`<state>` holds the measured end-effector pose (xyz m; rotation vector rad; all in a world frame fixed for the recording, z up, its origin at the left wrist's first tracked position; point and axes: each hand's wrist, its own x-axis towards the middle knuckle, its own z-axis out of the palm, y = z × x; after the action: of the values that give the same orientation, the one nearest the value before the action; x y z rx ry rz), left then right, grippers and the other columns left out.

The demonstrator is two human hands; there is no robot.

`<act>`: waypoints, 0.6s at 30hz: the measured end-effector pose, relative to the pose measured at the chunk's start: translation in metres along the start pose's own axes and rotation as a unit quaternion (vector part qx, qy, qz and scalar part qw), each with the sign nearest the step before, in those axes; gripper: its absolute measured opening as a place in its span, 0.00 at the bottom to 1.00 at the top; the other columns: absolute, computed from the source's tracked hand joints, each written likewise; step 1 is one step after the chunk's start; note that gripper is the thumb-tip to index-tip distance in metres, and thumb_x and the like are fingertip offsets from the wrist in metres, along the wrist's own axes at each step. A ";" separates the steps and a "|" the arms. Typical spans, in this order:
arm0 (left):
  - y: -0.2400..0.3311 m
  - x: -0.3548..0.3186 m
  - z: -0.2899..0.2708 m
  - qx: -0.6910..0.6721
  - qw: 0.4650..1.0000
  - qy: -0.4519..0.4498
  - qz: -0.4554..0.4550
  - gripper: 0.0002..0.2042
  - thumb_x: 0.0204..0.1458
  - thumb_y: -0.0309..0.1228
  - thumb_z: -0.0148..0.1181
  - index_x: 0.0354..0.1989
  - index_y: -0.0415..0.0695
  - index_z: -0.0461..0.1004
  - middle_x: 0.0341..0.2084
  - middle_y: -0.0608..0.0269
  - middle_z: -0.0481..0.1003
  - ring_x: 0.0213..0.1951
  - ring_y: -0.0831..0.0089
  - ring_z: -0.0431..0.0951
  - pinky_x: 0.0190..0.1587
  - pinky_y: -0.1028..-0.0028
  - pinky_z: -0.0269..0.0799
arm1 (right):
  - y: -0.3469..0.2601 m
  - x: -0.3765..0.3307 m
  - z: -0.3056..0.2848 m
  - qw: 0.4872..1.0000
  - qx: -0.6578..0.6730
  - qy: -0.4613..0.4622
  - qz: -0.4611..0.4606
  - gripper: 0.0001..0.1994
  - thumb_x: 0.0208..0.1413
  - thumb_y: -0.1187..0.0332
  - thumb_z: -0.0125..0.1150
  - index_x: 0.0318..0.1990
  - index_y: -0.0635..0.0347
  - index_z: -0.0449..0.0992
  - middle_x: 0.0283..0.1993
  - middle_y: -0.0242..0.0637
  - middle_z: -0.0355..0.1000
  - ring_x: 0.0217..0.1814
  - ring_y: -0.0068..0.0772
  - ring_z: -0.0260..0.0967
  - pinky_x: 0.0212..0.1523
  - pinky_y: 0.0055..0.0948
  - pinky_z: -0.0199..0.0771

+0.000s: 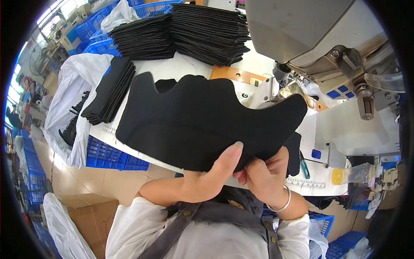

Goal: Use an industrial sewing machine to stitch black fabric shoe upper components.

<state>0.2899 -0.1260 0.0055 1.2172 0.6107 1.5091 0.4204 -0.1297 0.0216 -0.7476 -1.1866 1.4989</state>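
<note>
A black cut fabric piece (pixel 185 125) with a wavy upper edge is held up over the white sewing table. My left hand (pixel 215 172) grips its lower edge, thumb on top and the fingers hidden beneath. Close beside it, my right hand (pixel 267 172) pinches the same edge with curled fingers; a bangle circles that wrist. Another black piece (pixel 294 151) shows behind the right hand; whether it is joined to the held one I cannot tell. Beyond the fabric stands a grey industrial sewing machine (pixel 297 30), its needle area partly covered by the cloth.
Tall stacks of black pieces (pixel 207 34) stand at the back of the table, and a smaller stack (pixel 110 90) lies at its left edge. A white bag (pixel 82 73) hangs over a blue crate (pixel 108 153). Green-handled snips (pixel 305 166) and a yellow-lidded clear bottle (pixel 351 174) lie right.
</note>
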 end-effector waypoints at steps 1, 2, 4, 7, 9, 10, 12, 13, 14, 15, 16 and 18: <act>-0.001 0.000 0.000 -0.001 1.000 0.001 0.001 0.05 0.52 0.23 0.49 0.29 0.35 0.71 0.20 0.68 0.70 0.21 0.83 0.68 0.21 0.82 0.66 | 0.000 0.000 -0.001 1.000 0.000 0.000 0.000 0.05 0.44 0.81 0.48 0.30 0.71 0.70 0.25 0.36 0.70 0.21 0.18 0.66 0.21 0.19 0.69; -0.001 0.000 -0.001 -0.001 1.000 0.003 0.002 0.05 0.51 0.23 0.49 0.30 0.35 0.71 0.20 0.68 0.70 0.21 0.83 0.68 0.21 0.82 0.66 | 0.000 0.000 -0.001 1.000 0.017 -0.007 0.012 0.05 0.45 0.81 0.48 0.29 0.71 0.70 0.24 0.36 0.70 0.21 0.18 0.65 0.20 0.18 0.68; -0.002 0.000 -0.002 -0.001 1.000 0.005 0.004 0.05 0.51 0.23 0.49 0.30 0.35 0.71 0.20 0.68 0.70 0.21 0.83 0.68 0.21 0.82 0.66 | 0.001 0.000 -0.001 0.999 0.035 -0.014 0.026 0.05 0.45 0.80 0.48 0.29 0.71 0.70 0.23 0.36 0.70 0.20 0.18 0.65 0.20 0.18 0.67; -0.004 0.000 -0.002 0.001 1.000 0.006 0.010 0.05 0.51 0.23 0.50 0.30 0.35 0.71 0.20 0.68 0.70 0.21 0.83 0.69 0.21 0.82 0.67 | -0.001 -0.001 0.002 0.993 0.111 0.014 0.034 0.04 0.45 0.81 0.49 0.28 0.71 0.71 0.24 0.37 0.70 0.20 0.19 0.65 0.19 0.18 0.67; -0.007 -0.001 -0.001 0.004 1.000 0.009 0.021 0.05 0.51 0.22 0.50 0.31 0.35 0.71 0.21 0.68 0.70 0.21 0.83 0.69 0.21 0.82 0.67 | -0.003 -0.001 0.002 0.999 0.017 0.028 0.029 0.05 0.44 0.81 0.49 0.29 0.72 0.71 0.27 0.37 0.71 0.22 0.19 0.66 0.20 0.19 0.69; -0.008 0.000 -0.001 0.008 0.999 0.011 0.030 0.05 0.51 0.22 0.50 0.31 0.35 0.71 0.21 0.68 0.71 0.21 0.83 0.69 0.21 0.82 0.67 | -0.003 -0.001 0.003 0.999 0.021 0.026 0.030 0.05 0.44 0.81 0.49 0.29 0.72 0.71 0.27 0.37 0.71 0.22 0.19 0.66 0.20 0.19 0.69; -0.010 -0.002 -0.001 0.027 0.998 0.014 0.060 0.05 0.51 0.22 0.50 0.31 0.34 0.72 0.21 0.68 0.71 0.22 0.83 0.69 0.21 0.82 0.67 | -0.003 -0.001 0.003 0.999 -0.004 0.038 0.004 0.05 0.43 0.82 0.50 0.30 0.72 0.71 0.27 0.36 0.71 0.22 0.19 0.66 0.23 0.21 0.72; -0.010 -0.003 0.000 0.052 0.995 0.012 0.087 0.05 0.51 0.22 0.50 0.31 0.34 0.72 0.21 0.68 0.71 0.22 0.83 0.69 0.21 0.82 0.67 | -0.002 -0.001 0.002 1.000 0.008 0.029 -0.004 0.05 0.43 0.82 0.50 0.30 0.72 0.71 0.27 0.36 0.71 0.22 0.19 0.66 0.23 0.21 0.72; -0.010 -0.003 -0.002 0.130 0.982 0.003 0.140 0.04 0.51 0.22 0.50 0.31 0.34 0.72 0.21 0.68 0.71 0.22 0.83 0.69 0.22 0.82 0.67 | -0.001 -0.001 0.001 0.999 0.004 0.036 0.000 0.05 0.43 0.82 0.49 0.30 0.72 0.71 0.27 0.37 0.71 0.21 0.19 0.66 0.24 0.21 0.72; -0.010 -0.003 -0.003 0.140 0.980 0.002 0.139 0.04 0.51 0.22 0.50 0.31 0.34 0.71 0.21 0.68 0.71 0.22 0.83 0.69 0.22 0.82 0.67 | 0.000 -0.002 0.001 0.999 -0.014 0.040 0.011 0.06 0.44 0.82 0.49 0.30 0.73 0.71 0.26 0.37 0.71 0.21 0.19 0.65 0.24 0.22 0.73; -0.010 -0.004 -0.005 0.074 0.994 0.002 0.082 0.04 0.51 0.22 0.51 0.30 0.35 0.71 0.21 0.68 0.71 0.21 0.83 0.69 0.22 0.83 0.66 | 0.003 0.000 -0.001 0.999 0.001 0.037 0.005 0.06 0.44 0.82 0.49 0.30 0.73 0.71 0.26 0.37 0.71 0.21 0.19 0.65 0.24 0.22 0.73; -0.008 -0.003 -0.011 0.012 0.999 0.007 0.029 0.04 0.51 0.23 0.51 0.30 0.35 0.71 0.21 0.67 0.71 0.21 0.83 0.69 0.23 0.83 0.65 | 0.011 0.006 -0.006 0.998 -0.005 0.007 0.059 0.06 0.44 0.83 0.46 0.29 0.73 0.71 0.27 0.38 0.71 0.20 0.19 0.65 0.23 0.22 0.73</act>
<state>0.2827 -0.1234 -0.0068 1.2526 0.6085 1.5640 0.4207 -0.1218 0.0096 -0.8467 -1.1565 1.5832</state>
